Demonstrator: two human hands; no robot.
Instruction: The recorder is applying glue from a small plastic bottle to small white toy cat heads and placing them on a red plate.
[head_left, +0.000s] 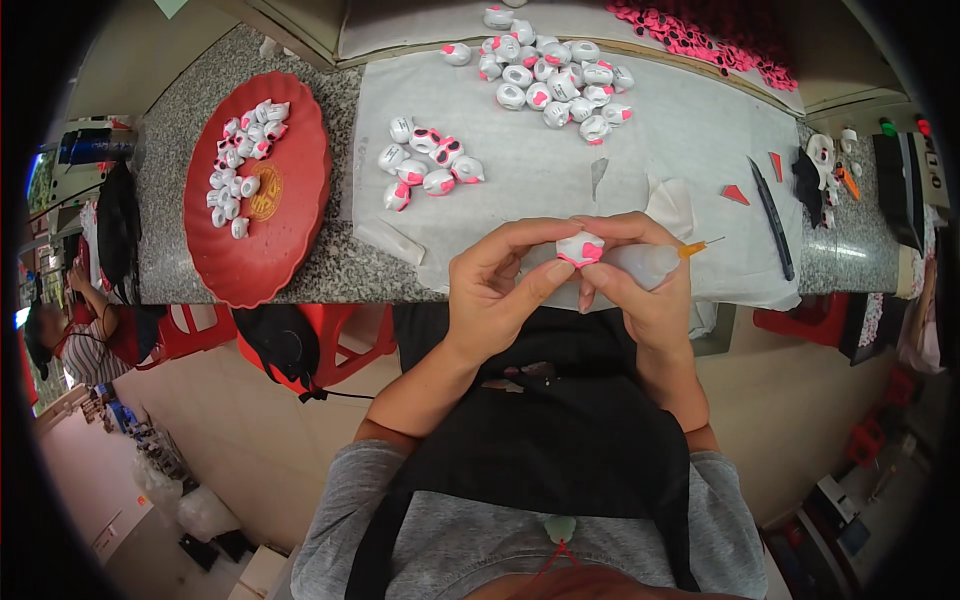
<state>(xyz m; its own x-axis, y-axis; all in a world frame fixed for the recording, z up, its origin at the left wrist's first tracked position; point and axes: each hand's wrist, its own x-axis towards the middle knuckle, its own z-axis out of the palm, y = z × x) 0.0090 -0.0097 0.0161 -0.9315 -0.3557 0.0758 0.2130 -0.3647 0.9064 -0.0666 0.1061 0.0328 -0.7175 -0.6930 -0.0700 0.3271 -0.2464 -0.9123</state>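
Note:
Between the fingertips of both hands, near the table's front edge, is a small white figure piece (pixel 580 249) with pink patches. My left hand (pixel 485 285) pinches it from the left with thumb and forefinger. My right hand (pixel 655 305) meets it from the right with thumb and forefinger. Tucked in that same hand is a translucent squeeze bottle (pixel 648 264), its orange needle tip (pixel 692 248) pointing right; part of the bottle is hidden by the fingers. Farther left lies a small group of similar white and pink pieces (pixel 438 182).
A scalloped red plate (pixel 310 215) on the left carries several white pieces. A larger pile (pixel 556 85) of them sits at the back, with many pink parts (pixel 715 45) behind on the right. A black pen-like tool (pixel 770 220) and red scraps (pixel 735 194) lie at right.

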